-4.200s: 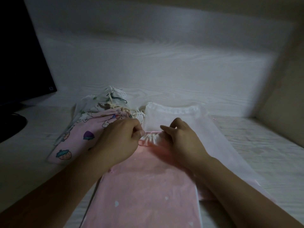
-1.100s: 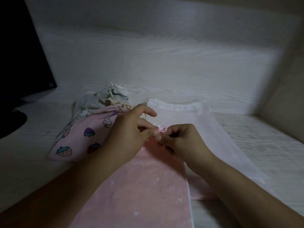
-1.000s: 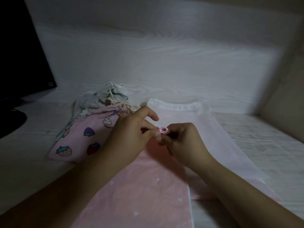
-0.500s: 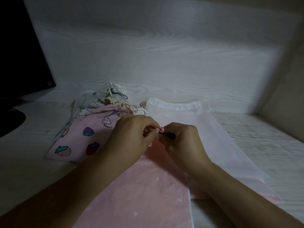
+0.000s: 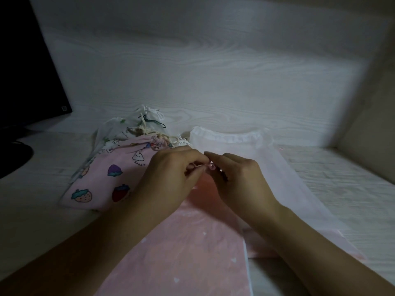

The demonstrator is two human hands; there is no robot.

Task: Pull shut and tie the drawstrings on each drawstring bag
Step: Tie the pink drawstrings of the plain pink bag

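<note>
A pale pink drawstring bag [image 5: 188,248] with small white hearts lies flat in front of me, its mouth gathered under my fingers. My left hand [image 5: 171,178] and my right hand [image 5: 237,178] meet at that mouth, and each pinches the pink drawstring [image 5: 211,167], which shows as a small loop between the fingertips. Beneath it, reaching to the right, lies a white drawstring bag [image 5: 267,159] with a ruffled open top. To the left is a pile of tied bags, with a pink strawberry-print bag [image 5: 111,178] on top.
All of this rests on a pale wood-grain desk [image 5: 342,180] with a back panel and a side wall on the right. A dark monitor [image 5: 27,71] stands at the far left, with its base on the desk.
My hands have drawn closer together at the bag's mouth. The pink loop between my fingertips has become smaller and tighter, and my left index finger has curled down.
</note>
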